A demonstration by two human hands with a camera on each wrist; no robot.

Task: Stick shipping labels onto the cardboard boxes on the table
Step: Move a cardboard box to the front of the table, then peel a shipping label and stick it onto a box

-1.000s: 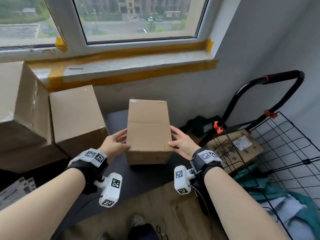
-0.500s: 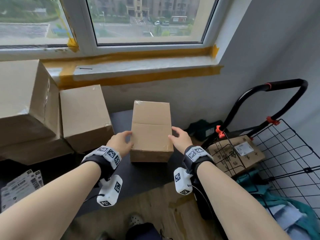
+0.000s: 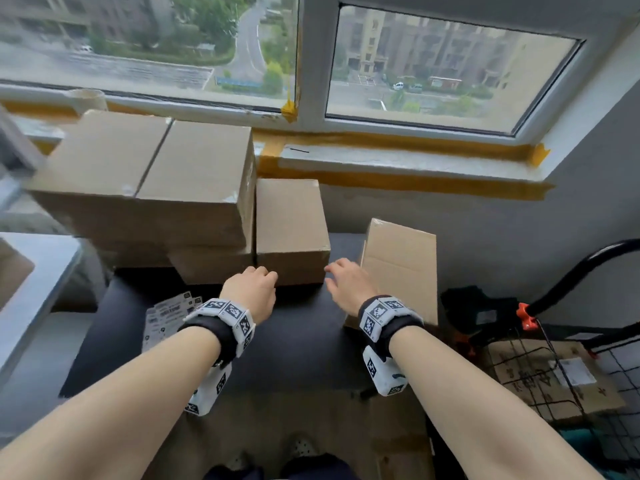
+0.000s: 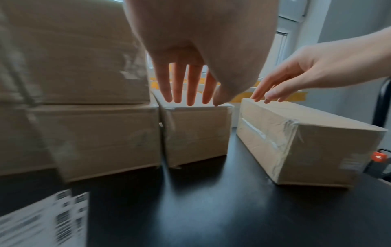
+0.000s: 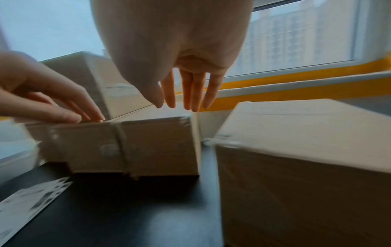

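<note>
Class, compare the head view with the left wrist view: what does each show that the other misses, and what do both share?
Only the head view shows the wire cart holding a labelled box, and the tape roll on the sill. Only the left wrist view shows the clear tape along the right box's side. Both show the open left hand and right hand, the middle box and the label sheets.
</note>
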